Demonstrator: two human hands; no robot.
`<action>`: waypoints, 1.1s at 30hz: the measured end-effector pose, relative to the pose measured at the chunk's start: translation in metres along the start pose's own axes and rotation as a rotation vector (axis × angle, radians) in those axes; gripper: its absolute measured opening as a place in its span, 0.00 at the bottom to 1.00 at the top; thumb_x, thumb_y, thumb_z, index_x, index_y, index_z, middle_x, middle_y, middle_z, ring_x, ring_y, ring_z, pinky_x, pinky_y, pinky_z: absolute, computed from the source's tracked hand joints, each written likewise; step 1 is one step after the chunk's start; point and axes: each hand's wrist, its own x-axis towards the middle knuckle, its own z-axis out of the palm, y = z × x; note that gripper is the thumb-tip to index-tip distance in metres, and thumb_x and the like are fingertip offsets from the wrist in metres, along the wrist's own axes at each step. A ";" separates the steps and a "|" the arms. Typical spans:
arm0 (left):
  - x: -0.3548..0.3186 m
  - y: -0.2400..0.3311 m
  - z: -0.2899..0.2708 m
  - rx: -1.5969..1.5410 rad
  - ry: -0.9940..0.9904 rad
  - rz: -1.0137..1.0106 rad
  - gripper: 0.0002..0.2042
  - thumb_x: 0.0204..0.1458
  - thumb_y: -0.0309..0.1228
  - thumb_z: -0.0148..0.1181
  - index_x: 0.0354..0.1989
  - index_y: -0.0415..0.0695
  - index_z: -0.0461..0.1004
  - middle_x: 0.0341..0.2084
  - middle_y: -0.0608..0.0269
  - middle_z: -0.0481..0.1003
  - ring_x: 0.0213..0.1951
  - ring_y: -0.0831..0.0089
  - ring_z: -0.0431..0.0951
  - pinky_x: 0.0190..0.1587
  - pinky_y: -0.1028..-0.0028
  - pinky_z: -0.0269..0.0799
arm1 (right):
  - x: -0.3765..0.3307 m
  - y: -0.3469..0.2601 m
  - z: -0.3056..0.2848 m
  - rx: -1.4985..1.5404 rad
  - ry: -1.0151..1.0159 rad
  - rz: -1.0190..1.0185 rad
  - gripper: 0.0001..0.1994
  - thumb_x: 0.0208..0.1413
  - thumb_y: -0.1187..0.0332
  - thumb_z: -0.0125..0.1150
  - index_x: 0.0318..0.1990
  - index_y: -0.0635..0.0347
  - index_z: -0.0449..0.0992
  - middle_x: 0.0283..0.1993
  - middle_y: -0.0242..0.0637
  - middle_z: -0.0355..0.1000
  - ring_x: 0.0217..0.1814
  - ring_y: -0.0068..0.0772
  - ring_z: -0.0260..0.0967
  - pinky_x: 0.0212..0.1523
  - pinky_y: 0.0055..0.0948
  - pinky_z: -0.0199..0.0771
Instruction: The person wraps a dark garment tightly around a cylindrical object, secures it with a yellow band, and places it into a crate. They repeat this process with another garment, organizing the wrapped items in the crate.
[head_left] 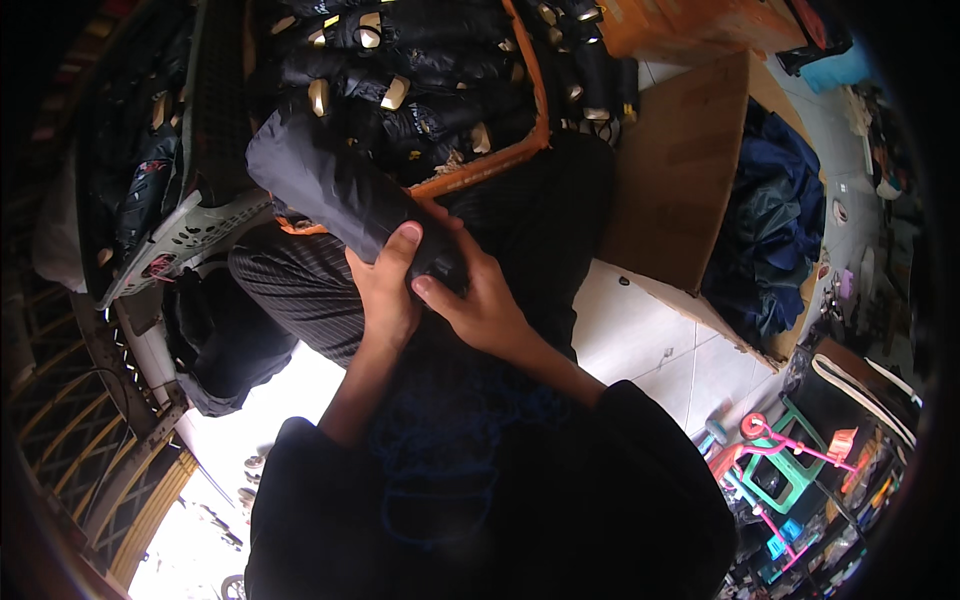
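Note:
Across my lap, both hands hold a long bundle of smooth dark grey-black fabric (325,180), rolled like a folded umbrella; its exact kind I cannot make out. It slants from the upper left down to my palms. My left hand (385,275) is closed around its near left side, thumb on top. Closed on the near right end is my right hand (480,295), its thumb close to the left one. Just beyond, an orange-rimmed crate (480,178) holds several black bundles (430,115) with pale tan end pieces.
At the left stands a grey plastic basket (170,245) with more dark bundles. An open cardboard box (680,170) at the right contains crumpled navy fabric (765,230). A green stool (795,480) and a pink scooter-like frame (755,445) are at the lower right. A black bag-like heap (215,345) lies left.

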 end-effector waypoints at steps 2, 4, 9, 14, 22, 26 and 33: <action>-0.005 0.001 -0.001 -0.034 -0.003 -0.027 0.27 0.52 0.41 0.60 0.54 0.36 0.61 0.37 0.47 0.74 0.44 0.56 0.78 0.51 0.61 0.73 | -0.001 0.000 0.000 -0.019 -0.002 -0.010 0.35 0.53 0.70 0.63 0.67 0.71 0.55 0.56 0.49 0.68 0.59 0.34 0.66 0.60 0.32 0.63; -0.009 -0.002 -0.003 -0.071 -0.010 -0.060 0.27 0.52 0.41 0.59 0.54 0.36 0.61 0.38 0.47 0.74 0.46 0.55 0.78 0.54 0.61 0.72 | -0.002 -0.002 0.001 -0.009 -0.013 -0.034 0.34 0.53 0.70 0.62 0.66 0.71 0.56 0.56 0.49 0.68 0.60 0.35 0.66 0.61 0.32 0.63; -0.007 -0.008 -0.002 -0.162 -0.035 0.009 0.25 0.50 0.39 0.61 0.50 0.32 0.65 0.37 0.46 0.75 0.44 0.54 0.78 0.51 0.60 0.73 | -0.001 -0.002 0.001 -0.005 -0.036 -0.019 0.32 0.53 0.70 0.61 0.64 0.72 0.57 0.55 0.47 0.68 0.59 0.34 0.66 0.63 0.33 0.58; 0.016 -0.008 -0.012 -0.163 -0.153 0.131 0.32 0.48 0.48 0.62 0.53 0.35 0.64 0.41 0.46 0.75 0.51 0.54 0.75 0.57 0.58 0.69 | 0.012 -0.003 -0.001 0.190 -0.032 -0.073 0.25 0.59 0.65 0.58 0.59 0.70 0.60 0.45 0.44 0.72 0.46 0.34 0.73 0.48 0.31 0.71; 0.009 0.009 -0.005 -0.130 -0.049 0.069 0.34 0.48 0.41 0.63 0.59 0.34 0.58 0.40 0.44 0.75 0.44 0.56 0.78 0.49 0.63 0.74 | 0.008 0.007 0.011 0.085 0.039 -0.063 0.21 0.64 0.67 0.54 0.59 0.69 0.59 0.47 0.46 0.69 0.48 0.31 0.69 0.49 0.30 0.69; -0.003 0.001 0.001 -0.101 -0.021 0.075 0.28 0.46 0.36 0.62 0.53 0.33 0.63 0.39 0.44 0.75 0.45 0.55 0.78 0.53 0.61 0.72 | 0.005 0.008 0.015 0.031 0.091 -0.087 0.23 0.63 0.68 0.53 0.60 0.70 0.56 0.52 0.49 0.67 0.52 0.35 0.68 0.52 0.33 0.68; -0.001 0.006 -0.005 -0.028 -0.161 0.075 0.31 0.46 0.39 0.65 0.55 0.35 0.62 0.42 0.45 0.75 0.50 0.52 0.77 0.57 0.58 0.69 | 0.007 0.001 0.005 0.256 -0.007 -0.031 0.23 0.62 0.69 0.56 0.60 0.66 0.56 0.56 0.47 0.63 0.57 0.32 0.65 0.54 0.33 0.68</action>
